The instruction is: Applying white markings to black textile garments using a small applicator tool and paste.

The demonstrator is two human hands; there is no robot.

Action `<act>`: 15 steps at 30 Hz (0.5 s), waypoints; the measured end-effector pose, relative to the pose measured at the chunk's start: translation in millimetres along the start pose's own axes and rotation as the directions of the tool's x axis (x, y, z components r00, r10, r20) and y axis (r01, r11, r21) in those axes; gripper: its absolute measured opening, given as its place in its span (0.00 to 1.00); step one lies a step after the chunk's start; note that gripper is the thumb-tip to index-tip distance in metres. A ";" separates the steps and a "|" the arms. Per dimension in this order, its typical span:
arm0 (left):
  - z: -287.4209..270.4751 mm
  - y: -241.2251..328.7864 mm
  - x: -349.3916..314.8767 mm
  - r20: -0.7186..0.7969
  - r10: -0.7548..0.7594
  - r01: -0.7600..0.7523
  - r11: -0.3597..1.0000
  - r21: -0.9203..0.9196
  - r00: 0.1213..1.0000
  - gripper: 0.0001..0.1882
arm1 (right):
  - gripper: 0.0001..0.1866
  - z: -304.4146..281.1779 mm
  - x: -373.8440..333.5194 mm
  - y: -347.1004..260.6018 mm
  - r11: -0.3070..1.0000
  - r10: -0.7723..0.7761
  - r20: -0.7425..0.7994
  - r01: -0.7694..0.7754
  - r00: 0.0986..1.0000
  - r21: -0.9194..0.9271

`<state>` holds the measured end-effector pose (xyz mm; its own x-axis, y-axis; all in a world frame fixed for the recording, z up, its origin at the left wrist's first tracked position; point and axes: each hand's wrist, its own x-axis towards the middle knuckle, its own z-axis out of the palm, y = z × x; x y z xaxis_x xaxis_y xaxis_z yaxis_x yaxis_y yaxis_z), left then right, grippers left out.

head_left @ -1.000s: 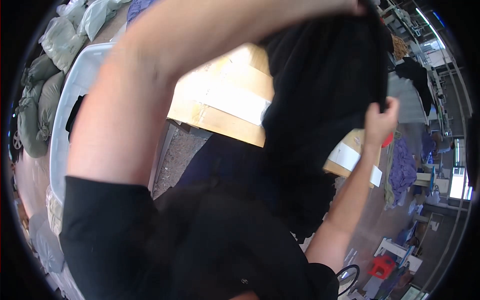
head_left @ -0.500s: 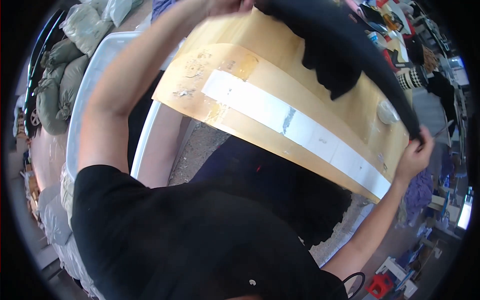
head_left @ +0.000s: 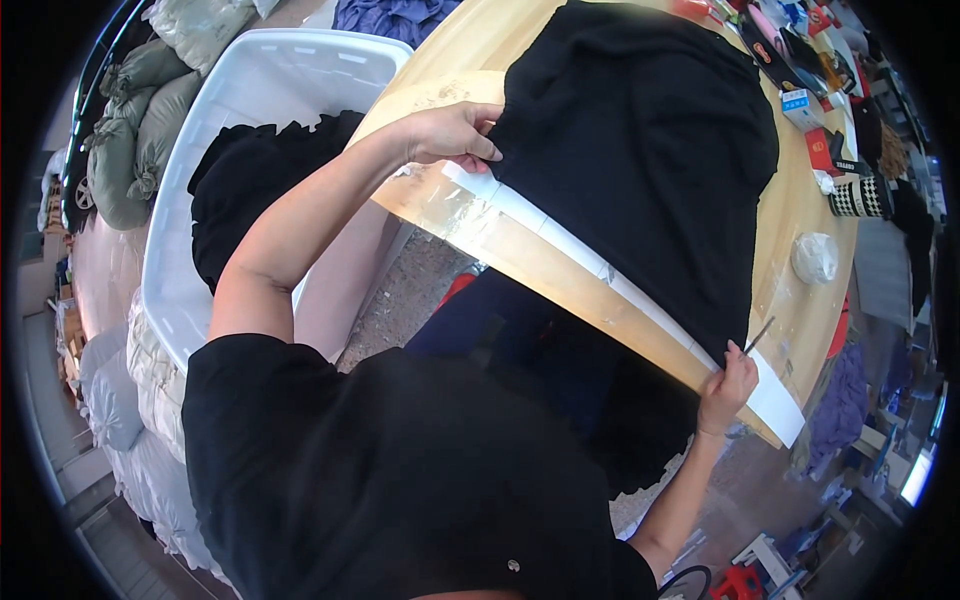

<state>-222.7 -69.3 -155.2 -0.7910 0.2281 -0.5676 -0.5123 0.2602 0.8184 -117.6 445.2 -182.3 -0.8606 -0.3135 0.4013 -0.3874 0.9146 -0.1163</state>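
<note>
A black knitted garment piece [head_left: 640, 150] lies spread over the light wooden table [head_left: 790, 235], with soft creases across it. My left hand [head_left: 452, 136] is closed on its near left corner, thumb and fingers pinching the edge. At the near right corner, my right hand [head_left: 730, 388] grips the same piece. A thin, pointed metal tool [head_left: 762, 332] sticks out from the right fingers; its handle is hidden, so I cannot tell its kind. Just under the near edge of the cloth runs a white strip [head_left: 560, 240] fixed along the table.
To the left stands a whitish plastic bin [head_left: 165, 250] with black cloth [head_left: 250, 170] inside. A crumpled clear plastic bag [head_left: 815, 258], a checked cup [head_left: 858, 197] and small boxes [head_left: 800, 108] stand along the table's right side. Stuffed sacks [head_left: 165, 140] are piled at far left.
The black piece, raised and swinging in the air before, now lies flat on the table. Both hands have come down and nearer to me, still at its corners.
</note>
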 end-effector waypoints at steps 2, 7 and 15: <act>0.2 0.1 -1.3 0.009 0.021 -0.021 1.000 0.010 1.000 0.18 | 0.23 5.8 -3.7 0.1 1.000 0.000 0.005 0.000 1.000 -0.001; -1.6 1.8 -7.7 -0.007 0.040 -0.040 0.999 0.028 0.999 0.19 | 0.23 6.7 -3.1 -2.1 1.000 0.000 0.015 0.000 1.000 0.020; 38.6 -9.5 10.9 -0.169 0.352 -0.150 0.717 0.681 0.920 0.23 | 0.23 -12.3 -8.0 2.5 0.998 0.061 0.036 -0.062 0.997 0.016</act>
<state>-213.6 -33.1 -172.6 -0.9652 0.1430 -0.2191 -0.0216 0.7911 0.6114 -107.6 453.2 -174.6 -0.8940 -0.2660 0.3605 -0.3386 0.9281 -0.1550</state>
